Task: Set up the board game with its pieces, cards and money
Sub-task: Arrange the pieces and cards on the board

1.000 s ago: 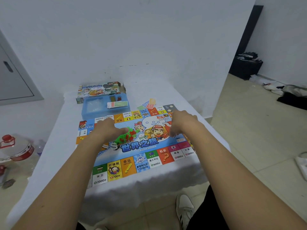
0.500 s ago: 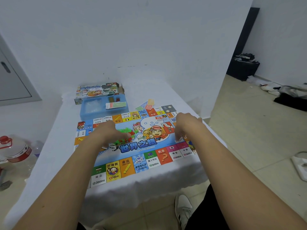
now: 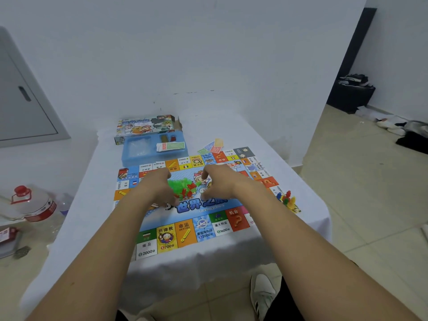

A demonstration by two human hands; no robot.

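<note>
Since a second ago the right hand (image 3: 217, 181) has crossed inward to the green and red houses (image 3: 184, 188) mid-board (image 3: 203, 230), uncovering the pawns (image 3: 286, 198) at the board's right edge. Both hands — the left hand (image 3: 157, 184) too — cup the pile, fingers curved apart. Bare table (image 3: 308, 205) flanks the board.

Single view only, head-worn, wide-angle. Looks forward and down from above the near edge of the table (image 3: 76, 205), along both forearms. Centres on the game board (image 3: 201, 230), near enough to read its printed squares. Faces the white wall behind the table. Takes in floor on both sides and a shoe (image 3: 262, 295) at the bottom edge. No second view, so no shared area
</note>
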